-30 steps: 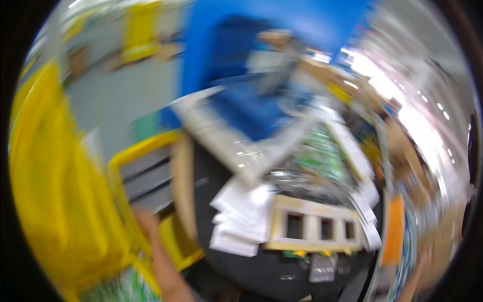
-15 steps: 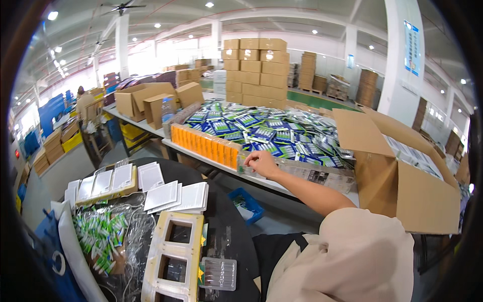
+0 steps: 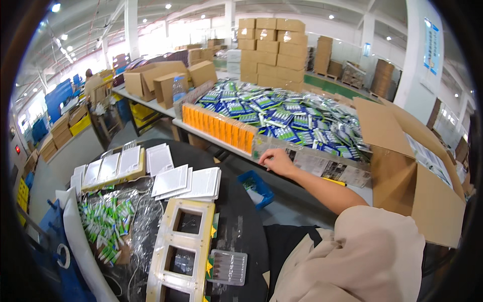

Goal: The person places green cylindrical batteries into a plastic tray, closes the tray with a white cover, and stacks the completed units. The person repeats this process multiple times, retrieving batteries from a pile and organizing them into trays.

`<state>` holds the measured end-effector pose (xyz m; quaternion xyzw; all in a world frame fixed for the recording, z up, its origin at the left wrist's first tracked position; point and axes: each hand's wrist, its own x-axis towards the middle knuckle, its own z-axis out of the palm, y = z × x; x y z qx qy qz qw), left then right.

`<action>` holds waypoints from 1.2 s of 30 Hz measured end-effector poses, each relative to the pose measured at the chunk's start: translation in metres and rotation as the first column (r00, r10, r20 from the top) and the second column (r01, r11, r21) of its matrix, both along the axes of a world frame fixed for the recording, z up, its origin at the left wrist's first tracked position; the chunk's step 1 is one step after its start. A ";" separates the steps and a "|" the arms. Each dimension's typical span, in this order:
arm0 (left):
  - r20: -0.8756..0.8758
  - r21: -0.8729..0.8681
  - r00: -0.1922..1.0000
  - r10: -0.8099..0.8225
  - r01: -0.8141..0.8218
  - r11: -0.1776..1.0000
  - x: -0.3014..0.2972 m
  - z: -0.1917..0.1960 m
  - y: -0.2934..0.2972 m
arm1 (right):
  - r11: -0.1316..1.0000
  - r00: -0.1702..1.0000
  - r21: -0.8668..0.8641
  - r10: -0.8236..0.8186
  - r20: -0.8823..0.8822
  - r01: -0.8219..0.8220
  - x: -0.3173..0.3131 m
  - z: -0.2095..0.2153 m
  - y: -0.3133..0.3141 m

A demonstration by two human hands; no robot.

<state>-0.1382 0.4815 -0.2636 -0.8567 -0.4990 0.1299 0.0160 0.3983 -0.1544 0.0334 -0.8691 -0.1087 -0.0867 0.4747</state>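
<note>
My right hand (image 3: 276, 162) reaches out from the lower right, its fingers curled in toward each other. It hovers at the front edge of the long table, just in front of a clear-wrapped low barrier (image 3: 314, 163). Whether something small sits between the fingertips is hidden. Nearest to it on the left stands a row of orange boxes (image 3: 217, 130). Behind the barrier lies a large heap of blue-and-green flat packs (image 3: 282, 118). My left hand is out of the picture.
The round black table (image 3: 239, 221) bears a pale frame with square openings (image 3: 166, 249), a clear grooved tray (image 3: 229, 267), white cards (image 3: 193, 182) and green-and-white tubes (image 3: 105, 221). A blue bin (image 3: 262, 200) stands below. At right is an open carton (image 3: 390, 194).
My view has shifted, so the scene sits farther right and mostly higher in the picture. Relative to the orange boxes, my right hand has drawn slightly nearer to me. Its fingers stay curled.
</note>
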 end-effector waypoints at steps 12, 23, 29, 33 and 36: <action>-0.025 0.004 0.951 0.307 -0.307 0.952 -0.163 -0.025 -0.094 | 0.993 0.993 0.031 0.114 -0.023 -0.113 0.018 -0.058 0.019; -0.125 -0.040 0.837 0.532 -0.540 0.840 -0.266 -0.076 -0.205 | 0.979 0.981 0.052 0.196 0.000 -0.196 0.020 -0.051 0.061; 0.026 0.100 0.790 0.612 -0.611 0.785 -0.228 -0.047 -0.247 | 0.954 0.961 0.124 0.266 0.074 -0.273 0.020 -0.022 0.097; 0.222 0.112 0.742 0.633 -0.664 0.739 -0.217 -0.027 -0.262 | 0.925 0.938 0.155 0.334 0.098 -0.346 0.019 -0.017 0.118; 0.337 0.040 0.637 0.693 -0.745 0.666 -0.200 -0.020 -0.277 | 0.883 0.892 0.134 0.437 0.115 -0.450 0.034 -0.035 0.120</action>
